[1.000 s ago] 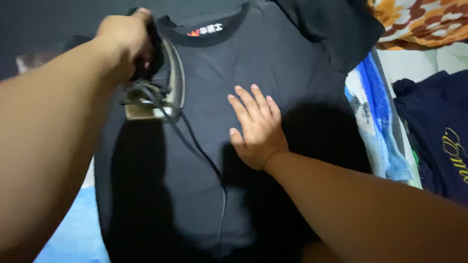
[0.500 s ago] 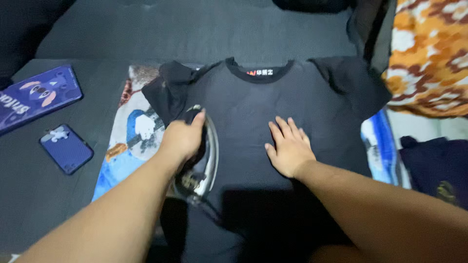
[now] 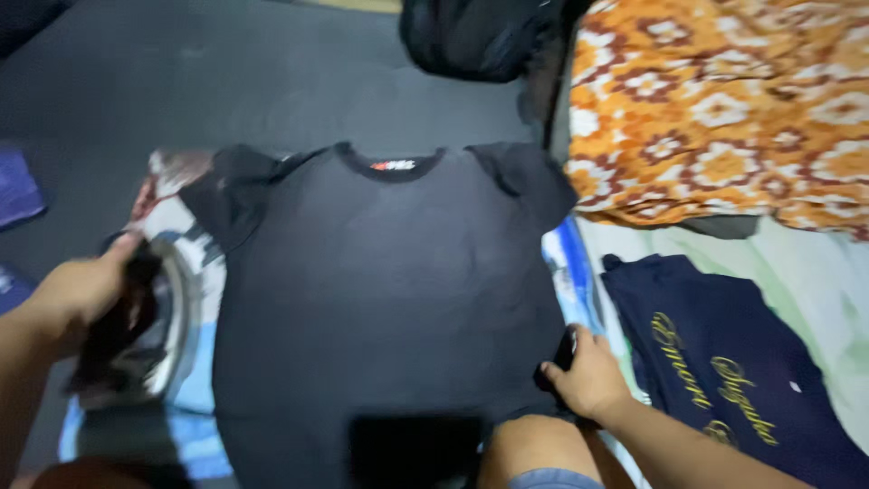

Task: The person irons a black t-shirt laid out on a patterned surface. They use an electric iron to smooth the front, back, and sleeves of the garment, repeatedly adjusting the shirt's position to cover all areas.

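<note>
Head view: your left hand (image 3: 77, 290) is wrapped round the dark handle of a silver-soled clothes iron (image 3: 149, 330), which sits off the shirt's left edge on a blue-and-white printed cloth (image 3: 195, 398). Your right hand (image 3: 588, 376) pinches the right hem edge of the black short-sleeved T-shirt (image 3: 380, 290), spread flat front-up in the middle of the dark mat (image 3: 226, 81). Navy shirt with gold script (image 3: 724, 362) lies beside it on the right; orange patterned blanket (image 3: 724, 109) at the far right corner.
</note>
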